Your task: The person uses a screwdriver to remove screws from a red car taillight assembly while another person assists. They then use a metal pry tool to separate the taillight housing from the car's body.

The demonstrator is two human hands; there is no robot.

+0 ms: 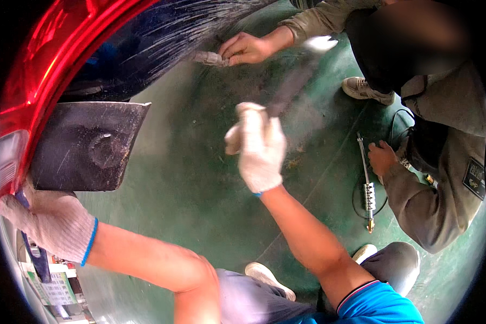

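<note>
My left hand (pixel 59 221), in a white knit glove with a blue cuff, is closed at the red car body's lower edge, below the dark mud flap (pixel 86 146). A dark blue, bar-like piece (pixel 39 264) passes through its grip and hangs below; its kind is unclear. My right hand (pixel 259 148), also gloved, is raised above the floor with its fingers curled. From it a blurred dark streak (pixel 294 89) runs toward a bright white shape (pixel 321 43); I cannot make out the thing.
Across from me a person crouches; one hand (pixel 248 48) holds a greyish tool (pixel 210 58) against the scratched dark wheel-arch liner (pixel 162 43). Their other hand (pixel 382 156) is near a slim metal tool (pixel 368 189) with a black cable on the green floor (pixel 200 178).
</note>
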